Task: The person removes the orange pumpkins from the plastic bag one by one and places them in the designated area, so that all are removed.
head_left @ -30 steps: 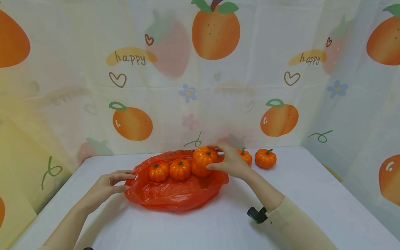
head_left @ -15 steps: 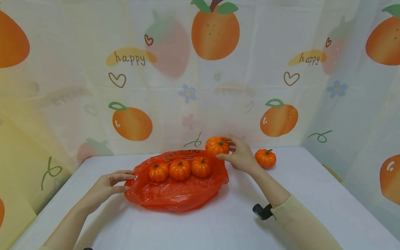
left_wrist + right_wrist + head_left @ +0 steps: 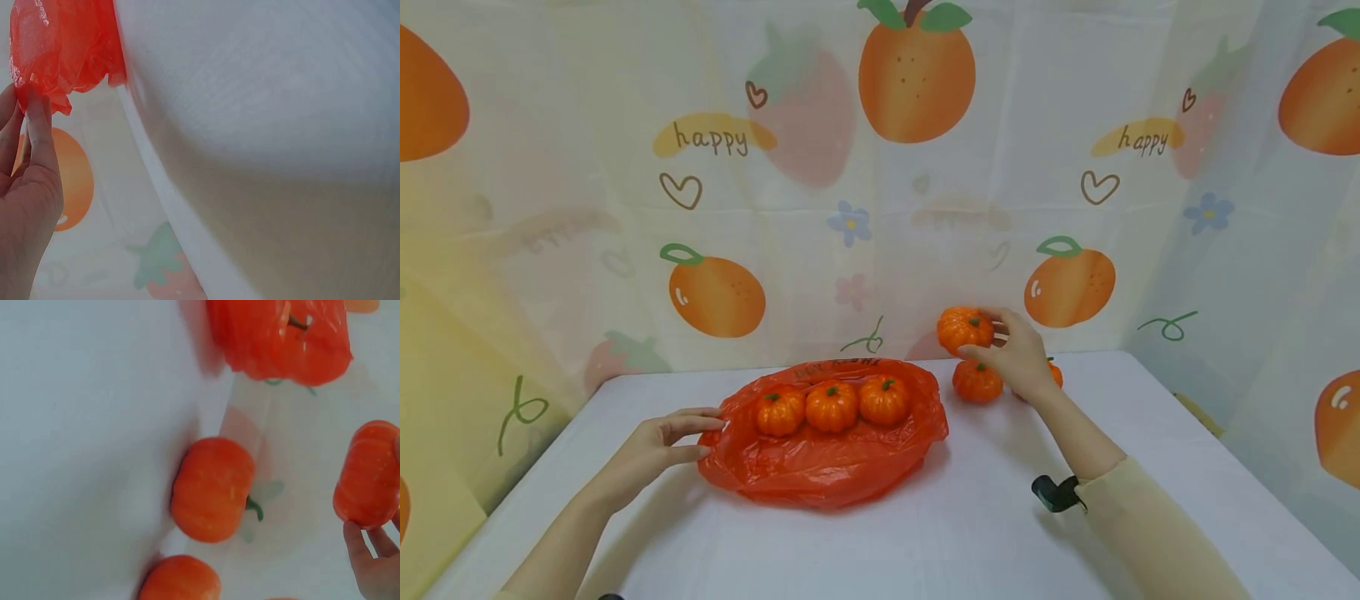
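Note:
A red plastic bag (image 3: 820,475) lies spread open on the table, with three small orange pumpkins in a row in it, the middle pumpkin (image 3: 831,407) among them. My left hand (image 3: 647,458) pinches the bag's left edge between thumb and fingers; the left wrist view shows the fingertips on the crumpled red plastic (image 3: 69,50). To the right of the bag, my right hand (image 3: 1018,354) holds up another small pumpkin (image 3: 962,331) by its right side. Below it a similar pumpkin (image 3: 977,383) stands on the table, its green stem seen in the right wrist view.
Behind the right hand, a further pumpkin (image 3: 1056,373) is mostly hidden. The white table (image 3: 880,554) runs back to a hanging curtain (image 3: 925,275) printed with fruit, just behind the bag and pumpkins.
My right hand has carried its pumpkin up and to the right, from over the bag's right end to above the table pumpkin. My left hand and the bag have stayed put.

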### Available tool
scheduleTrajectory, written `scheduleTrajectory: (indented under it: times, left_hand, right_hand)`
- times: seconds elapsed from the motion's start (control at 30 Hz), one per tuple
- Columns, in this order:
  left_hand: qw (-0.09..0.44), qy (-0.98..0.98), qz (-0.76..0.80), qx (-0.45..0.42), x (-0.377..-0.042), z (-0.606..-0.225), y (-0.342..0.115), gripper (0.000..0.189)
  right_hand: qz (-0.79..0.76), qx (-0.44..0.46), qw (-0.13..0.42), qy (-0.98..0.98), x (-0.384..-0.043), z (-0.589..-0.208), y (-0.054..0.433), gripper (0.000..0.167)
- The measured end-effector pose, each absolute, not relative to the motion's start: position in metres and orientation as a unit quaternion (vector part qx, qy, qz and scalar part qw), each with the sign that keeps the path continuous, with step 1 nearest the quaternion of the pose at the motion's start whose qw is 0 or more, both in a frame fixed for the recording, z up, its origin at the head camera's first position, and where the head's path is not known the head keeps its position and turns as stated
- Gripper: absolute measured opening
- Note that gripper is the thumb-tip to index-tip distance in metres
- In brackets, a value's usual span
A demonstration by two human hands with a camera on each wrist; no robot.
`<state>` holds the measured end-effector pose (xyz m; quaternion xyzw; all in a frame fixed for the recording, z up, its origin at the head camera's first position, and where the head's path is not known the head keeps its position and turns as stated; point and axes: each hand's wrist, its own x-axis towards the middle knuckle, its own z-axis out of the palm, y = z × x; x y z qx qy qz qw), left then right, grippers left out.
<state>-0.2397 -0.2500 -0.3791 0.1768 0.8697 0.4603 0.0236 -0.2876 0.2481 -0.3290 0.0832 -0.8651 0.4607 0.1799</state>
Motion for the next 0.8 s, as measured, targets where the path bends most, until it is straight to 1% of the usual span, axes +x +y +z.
scheduleTrajectory:
  times: [0.37,0.8]
  left_hand:
    - [0.019,0.869,0.461,0.179,-0.239,-0.38,-0.25,0.037]
    - [0.02,0.871,0.458,0.178,-0.24,-0.381,-0.25,0.036]
  right_hand:
    - [0.444,0.039,0.213,-0.869,-0.298,-0.333,0.286,0.071]
    - [0.419,-0.024,0.248,-0.873,-0.296,-0.337,0.321,0.073]
